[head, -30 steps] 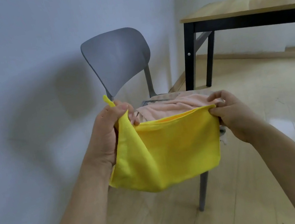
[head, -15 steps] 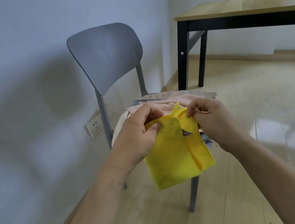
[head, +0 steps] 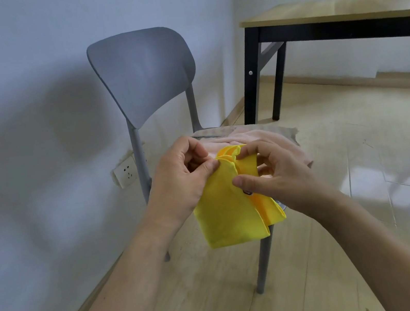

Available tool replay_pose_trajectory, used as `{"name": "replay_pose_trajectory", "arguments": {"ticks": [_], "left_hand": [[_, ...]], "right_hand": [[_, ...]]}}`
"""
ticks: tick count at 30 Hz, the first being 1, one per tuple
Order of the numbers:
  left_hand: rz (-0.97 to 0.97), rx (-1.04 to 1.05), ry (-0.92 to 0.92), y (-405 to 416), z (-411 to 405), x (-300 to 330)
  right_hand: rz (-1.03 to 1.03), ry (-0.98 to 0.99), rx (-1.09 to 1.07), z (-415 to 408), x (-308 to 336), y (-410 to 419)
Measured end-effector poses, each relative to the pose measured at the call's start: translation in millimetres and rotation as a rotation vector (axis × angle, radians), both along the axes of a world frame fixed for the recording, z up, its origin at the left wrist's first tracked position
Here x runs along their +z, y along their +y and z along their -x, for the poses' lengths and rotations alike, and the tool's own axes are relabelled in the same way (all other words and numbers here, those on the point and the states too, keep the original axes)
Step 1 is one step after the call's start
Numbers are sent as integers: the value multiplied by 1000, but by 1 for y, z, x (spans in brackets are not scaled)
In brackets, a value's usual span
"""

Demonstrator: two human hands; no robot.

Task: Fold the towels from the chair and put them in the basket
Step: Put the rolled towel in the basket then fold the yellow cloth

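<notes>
Plain yellow towel (head: 228, 213) — pale pink towels (head: 255, 136) — grey chair (head: 144, 73).

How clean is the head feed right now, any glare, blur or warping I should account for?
Head view: bright window glare washes the glossy floor at right; a soft shadow of the chair falls on the left wall; wide-angle warping bends the table edges; the frame's lower right is smeared. The yellow towel, left hand and right hand look sharp and evenly lit.
</notes>
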State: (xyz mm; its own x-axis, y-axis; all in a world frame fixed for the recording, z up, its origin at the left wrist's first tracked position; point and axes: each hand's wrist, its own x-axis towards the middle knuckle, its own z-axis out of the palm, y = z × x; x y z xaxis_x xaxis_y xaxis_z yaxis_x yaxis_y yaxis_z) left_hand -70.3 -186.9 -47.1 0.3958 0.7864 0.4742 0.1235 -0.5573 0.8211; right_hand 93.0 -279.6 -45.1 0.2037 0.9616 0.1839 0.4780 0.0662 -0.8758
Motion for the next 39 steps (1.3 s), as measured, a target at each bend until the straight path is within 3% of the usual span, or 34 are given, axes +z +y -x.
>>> {"name": "replay_pose_trajectory", "arguments": {"ticks": [7,13,22,26,30,33,39], "left_hand": [[-7,-3,22,-4,-4,-3],[79,-93,44,-4,-7,-6],[41,-312,625,-11,7,-1],[-273,-26,966,-12,6,2],[-636,214,881,-5,4,-7],[-669,283,839,-5,2,-7],[-475,461,1114,-10,1,-8]], "right_hand": [[-19,10,37,0,-1,0],[-184,-43,-24,-1,-5,4],[-134,-140,-112,-21,-7,-1],[-150,-163,-159,-30,-6,-4],[-134,-106,-102,-32,-2,-6],[-87,12,-31,-29,2,-10],[-7,13,27,-26,-3,-11]]}}
